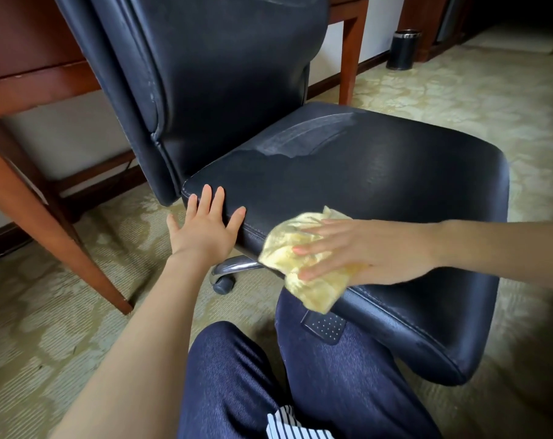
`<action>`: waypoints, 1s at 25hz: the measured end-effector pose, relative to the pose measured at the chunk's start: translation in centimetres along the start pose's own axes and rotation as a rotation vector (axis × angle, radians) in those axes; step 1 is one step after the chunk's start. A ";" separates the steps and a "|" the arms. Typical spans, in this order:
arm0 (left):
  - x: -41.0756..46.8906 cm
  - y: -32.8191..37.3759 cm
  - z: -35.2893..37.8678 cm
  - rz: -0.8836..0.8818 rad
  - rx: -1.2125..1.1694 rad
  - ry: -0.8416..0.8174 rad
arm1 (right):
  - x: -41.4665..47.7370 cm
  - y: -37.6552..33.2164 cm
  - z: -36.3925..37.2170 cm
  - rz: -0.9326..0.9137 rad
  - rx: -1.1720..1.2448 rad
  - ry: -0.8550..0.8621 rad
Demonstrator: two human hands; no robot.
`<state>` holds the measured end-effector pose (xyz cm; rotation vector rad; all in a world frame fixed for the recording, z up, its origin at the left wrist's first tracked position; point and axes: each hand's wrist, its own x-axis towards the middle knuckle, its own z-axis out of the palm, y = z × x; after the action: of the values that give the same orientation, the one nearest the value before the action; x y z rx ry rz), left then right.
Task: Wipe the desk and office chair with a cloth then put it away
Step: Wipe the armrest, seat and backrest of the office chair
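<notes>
A black leather office chair (357,172) fills the middle of the view, its backrest rising at upper left. A damp streak shows on the seat near the backrest. My right hand (363,248) presses a crumpled yellow cloth (303,264) flat against the seat's near edge, fingers straight. The cloth hangs partly over the edge. My left hand (205,229) rests with spread fingers on the seat's near-left corner. The wooden desk (31,83) stands behind the chair at left.
My knees in dark blue trousers (300,375) are close under the seat's front edge. A chair caster (223,284) and chrome base leg show below the seat. A black cylindrical bin (403,49) stands at the back right on the patterned carpet (458,90).
</notes>
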<state>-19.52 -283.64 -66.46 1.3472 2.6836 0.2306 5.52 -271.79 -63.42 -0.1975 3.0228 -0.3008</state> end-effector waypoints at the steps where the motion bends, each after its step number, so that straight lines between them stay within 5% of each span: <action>1: 0.0 0.1 0.0 -0.004 0.008 -0.004 | -1.1 -0.6 -0.2 -0.024 0.018 -0.011; 5: -0.2 0.4 -0.1 -0.013 0.016 -0.002 | -4.6 -1.7 -0.4 -0.146 -0.050 -0.145; 10: -1.0 1.0 0.4 -0.001 -0.048 0.043 | -3.3 0.6 0.6 0.212 0.007 -0.323; 18: -1.0 1.2 0.0 0.024 0.047 0.088 | 0.3 6.0 -2.1 0.351 0.129 -0.008; 25: 2.0 2.6 -0.5 0.049 0.045 0.357 | 1.3 12.9 -3.1 0.567 0.153 0.226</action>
<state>-18.81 -280.52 -65.59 1.5136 2.9578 0.4588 2.40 -258.80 -63.16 0.7356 3.0753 -0.5194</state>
